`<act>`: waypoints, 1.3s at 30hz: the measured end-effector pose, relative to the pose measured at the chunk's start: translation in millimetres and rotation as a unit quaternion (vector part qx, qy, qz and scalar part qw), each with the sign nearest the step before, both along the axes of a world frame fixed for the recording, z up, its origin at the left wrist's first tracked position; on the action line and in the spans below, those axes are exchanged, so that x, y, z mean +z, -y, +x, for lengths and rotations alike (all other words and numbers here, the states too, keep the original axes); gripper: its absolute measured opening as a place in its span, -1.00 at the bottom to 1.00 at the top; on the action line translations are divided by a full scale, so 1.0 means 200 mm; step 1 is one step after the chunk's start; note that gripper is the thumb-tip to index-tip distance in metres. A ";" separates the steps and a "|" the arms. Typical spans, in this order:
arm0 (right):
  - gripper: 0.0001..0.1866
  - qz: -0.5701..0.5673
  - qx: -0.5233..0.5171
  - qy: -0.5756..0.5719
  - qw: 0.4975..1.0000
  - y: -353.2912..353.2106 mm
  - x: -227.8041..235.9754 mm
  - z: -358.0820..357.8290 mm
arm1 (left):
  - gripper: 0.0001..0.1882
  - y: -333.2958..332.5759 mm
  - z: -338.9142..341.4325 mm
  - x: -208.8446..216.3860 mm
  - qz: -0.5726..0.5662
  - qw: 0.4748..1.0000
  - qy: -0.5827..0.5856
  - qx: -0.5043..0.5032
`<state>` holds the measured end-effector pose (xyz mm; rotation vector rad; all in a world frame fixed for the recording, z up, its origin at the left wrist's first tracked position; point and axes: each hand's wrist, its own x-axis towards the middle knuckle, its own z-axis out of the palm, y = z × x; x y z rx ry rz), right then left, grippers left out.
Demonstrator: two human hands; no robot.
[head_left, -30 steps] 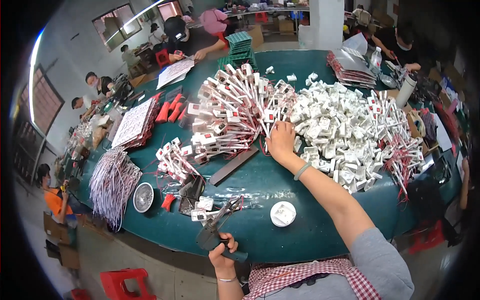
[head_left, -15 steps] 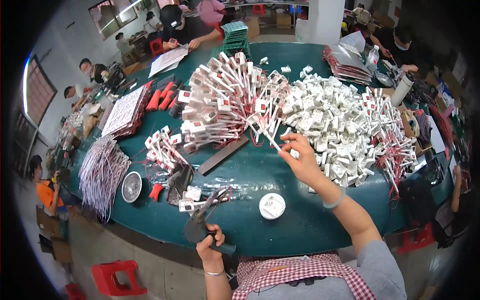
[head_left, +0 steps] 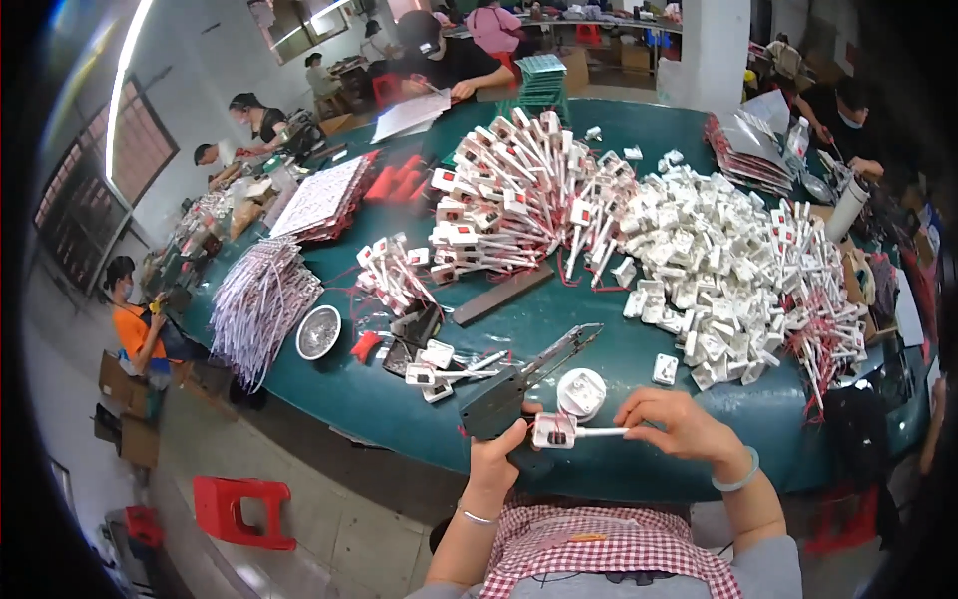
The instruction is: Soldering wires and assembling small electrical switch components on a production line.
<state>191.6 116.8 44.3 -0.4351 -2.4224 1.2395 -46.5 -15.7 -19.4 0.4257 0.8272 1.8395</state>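
My left hand (head_left: 496, 451) is closed around a dark grey gun-shaped tool, seemingly a soldering gun (head_left: 496, 403); its thin metal tip points up and right over the table. Between thumb and fingers, my right hand (head_left: 679, 423) pinches the white stem of a small open plastic switch box (head_left: 555, 431). Dark parts and red wire show inside the box, which is beside the gun's handle and my left fingers. Just beyond it lies a round white fixture (head_left: 581, 393). My left fingers are partly hidden by the tool.
A large pile of white plastic covers (head_left: 699, 260) spreads at the right, beside a heap of stemmed boxes (head_left: 519, 200). A metal bowl (head_left: 318, 331), a bundle of white tubes (head_left: 261, 314) and a dark bar (head_left: 502, 295) lie leftward. Other people work around the green table (head_left: 399, 464).
My right hand has brought the stemmed box from the heap down to the table's near edge. My left hand has moved right and up with the tool. The whole view has shifted.
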 end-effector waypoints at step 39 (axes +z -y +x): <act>-0.77 -0.010 -0.343 -0.159 0.926 0.36 -0.22 -0.23 | -0.61 0.01 0.33 0.07 -0.056 0.965 -0.236 0.103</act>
